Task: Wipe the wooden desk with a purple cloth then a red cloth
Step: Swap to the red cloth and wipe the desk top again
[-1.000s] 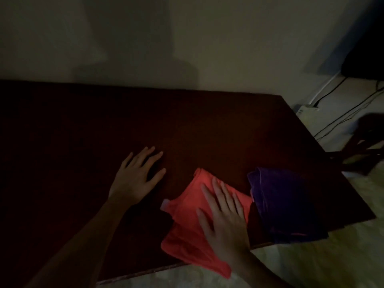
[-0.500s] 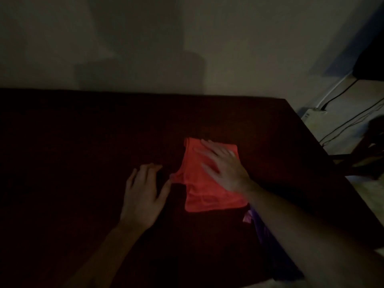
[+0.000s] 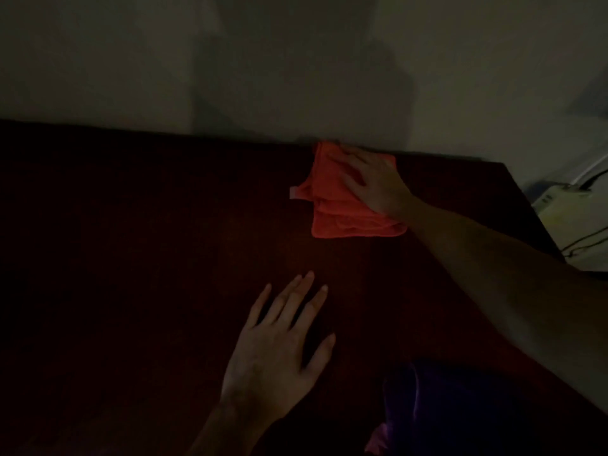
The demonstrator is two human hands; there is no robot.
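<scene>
Dark wooden desk, right hand flat on red cloth

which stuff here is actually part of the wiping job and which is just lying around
Part of the job:
- red cloth, pressed flat under the right hand at the desk's far edge
- purple cloth, set aside near the front
- wooden desk
- left hand, flat on the desk

Just lying about:
- white box with cables, beyond the desk's right side

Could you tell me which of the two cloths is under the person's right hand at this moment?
The red cloth, pressed flat by the right hand at the desk's far edge by the wall. The purple cloth lies untouched at the near edge.
</scene>
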